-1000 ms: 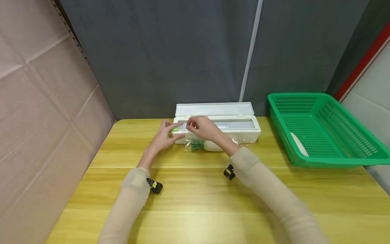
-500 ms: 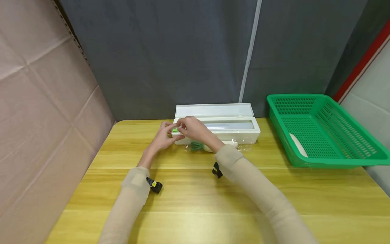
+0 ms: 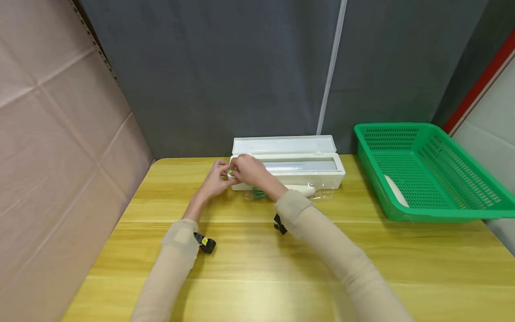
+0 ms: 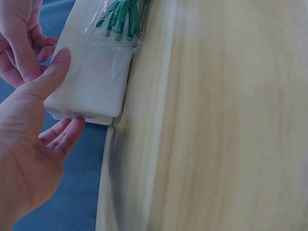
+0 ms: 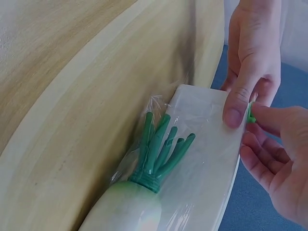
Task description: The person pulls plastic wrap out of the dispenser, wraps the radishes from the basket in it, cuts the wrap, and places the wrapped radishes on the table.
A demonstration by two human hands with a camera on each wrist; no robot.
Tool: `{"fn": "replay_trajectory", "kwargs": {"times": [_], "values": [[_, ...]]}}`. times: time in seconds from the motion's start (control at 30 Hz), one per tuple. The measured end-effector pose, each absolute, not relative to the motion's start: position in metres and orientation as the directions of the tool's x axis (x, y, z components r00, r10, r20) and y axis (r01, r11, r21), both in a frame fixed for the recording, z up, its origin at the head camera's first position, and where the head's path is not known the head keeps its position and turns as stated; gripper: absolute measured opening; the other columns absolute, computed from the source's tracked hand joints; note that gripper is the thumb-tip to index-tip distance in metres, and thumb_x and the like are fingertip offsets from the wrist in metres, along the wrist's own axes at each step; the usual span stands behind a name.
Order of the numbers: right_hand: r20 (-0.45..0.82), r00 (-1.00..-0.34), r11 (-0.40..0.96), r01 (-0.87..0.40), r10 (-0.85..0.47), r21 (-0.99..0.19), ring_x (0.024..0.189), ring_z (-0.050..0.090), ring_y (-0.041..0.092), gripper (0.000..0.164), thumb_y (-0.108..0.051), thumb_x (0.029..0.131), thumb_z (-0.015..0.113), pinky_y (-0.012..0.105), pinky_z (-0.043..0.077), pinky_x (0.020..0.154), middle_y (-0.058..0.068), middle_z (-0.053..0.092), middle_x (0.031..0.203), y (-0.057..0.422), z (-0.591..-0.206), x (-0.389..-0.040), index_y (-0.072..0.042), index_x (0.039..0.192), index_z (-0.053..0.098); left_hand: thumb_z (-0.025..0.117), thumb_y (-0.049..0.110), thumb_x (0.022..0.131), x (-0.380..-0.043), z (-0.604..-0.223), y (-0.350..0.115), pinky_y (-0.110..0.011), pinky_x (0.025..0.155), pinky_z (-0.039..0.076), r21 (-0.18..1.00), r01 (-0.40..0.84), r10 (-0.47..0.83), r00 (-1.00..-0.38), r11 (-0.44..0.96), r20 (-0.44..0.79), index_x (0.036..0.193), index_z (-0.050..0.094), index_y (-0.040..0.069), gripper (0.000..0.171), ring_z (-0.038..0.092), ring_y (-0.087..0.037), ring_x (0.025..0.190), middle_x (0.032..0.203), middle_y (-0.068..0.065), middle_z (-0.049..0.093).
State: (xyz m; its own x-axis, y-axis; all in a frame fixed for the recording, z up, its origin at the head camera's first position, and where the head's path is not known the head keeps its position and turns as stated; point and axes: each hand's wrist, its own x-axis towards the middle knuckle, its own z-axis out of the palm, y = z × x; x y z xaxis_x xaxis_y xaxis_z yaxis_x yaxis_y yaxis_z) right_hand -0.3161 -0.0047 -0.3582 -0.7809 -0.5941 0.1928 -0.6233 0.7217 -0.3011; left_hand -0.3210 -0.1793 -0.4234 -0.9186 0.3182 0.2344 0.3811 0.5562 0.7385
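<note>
A white cling film dispenser (image 3: 299, 179) stands at the back of the table with its lid raised. My left hand (image 3: 214, 181) grips its left end, thumb on the front face and fingertips at the end, as the left wrist view shows. My right hand (image 3: 250, 171) is at the same end; in the right wrist view its thumb and finger pinch a small green slide cutter (image 5: 250, 113). In front of the dispenser lies a white radish (image 3: 302, 190) with green stalks (image 5: 159, 149), under clear cling film (image 3: 323, 193). My right wrist partly covers the radish in the head view.
A green plastic basket (image 3: 446, 213) stands on the right of the wooden table (image 3: 241, 268), with another long white item (image 3: 396, 190) inside it. A dark grey curtain (image 3: 217, 80) hangs right behind the dispenser. Pale cloth covers the left side.
My right hand has moved left along the dispenser's top to its left end and now reaches the green slide cutter, close to my left fingers. My left hand has stayed in place.
</note>
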Motion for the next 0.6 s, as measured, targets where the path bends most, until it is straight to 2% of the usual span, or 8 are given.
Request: {"fn": "replay_trajectory", "kwargs": {"times": [0.17, 0.6], "values": [[0.191, -0.803, 0.753, -0.596, -0.565, -0.279, 0.085, 0.062, 0.019, 0.012, -0.015, 0.098, 0.067, 0.031, 0.054, 0.071, 0.008, 0.068, 0.097, -0.0078, -0.3595, -0.3170, -0.006, 0.102, 0.073, 0.077, 0.014, 0.091, -0.3215, -0.4233, -0.1796, -0.049, 0.099, 0.046, 0.749, 0.360, 0.314, -0.926, 0.556, 0.212, 0.134, 0.061, -0.001, 0.048, 0.055, -0.041, 0.111, 0.138, -0.022, 0.039], [0.204, -0.805, 0.745, -0.593, -0.557, -0.306, 0.096, 0.066, 0.022, 0.013, -0.012, 0.099, 0.066, 0.033, 0.056, 0.080, 0.009, 0.071, 0.105, -0.0074, -0.3629, -0.3176, -0.005, 0.105, 0.075, 0.077, 0.014, 0.091, -0.3216, -0.4248, -0.1784, -0.049, 0.099, 0.046, 0.761, 0.367, 0.311, -0.923, 0.535, 0.227, 0.129, 0.065, -0.002, 0.043, 0.053, -0.039, 0.110, 0.136, -0.022, 0.040]]}}
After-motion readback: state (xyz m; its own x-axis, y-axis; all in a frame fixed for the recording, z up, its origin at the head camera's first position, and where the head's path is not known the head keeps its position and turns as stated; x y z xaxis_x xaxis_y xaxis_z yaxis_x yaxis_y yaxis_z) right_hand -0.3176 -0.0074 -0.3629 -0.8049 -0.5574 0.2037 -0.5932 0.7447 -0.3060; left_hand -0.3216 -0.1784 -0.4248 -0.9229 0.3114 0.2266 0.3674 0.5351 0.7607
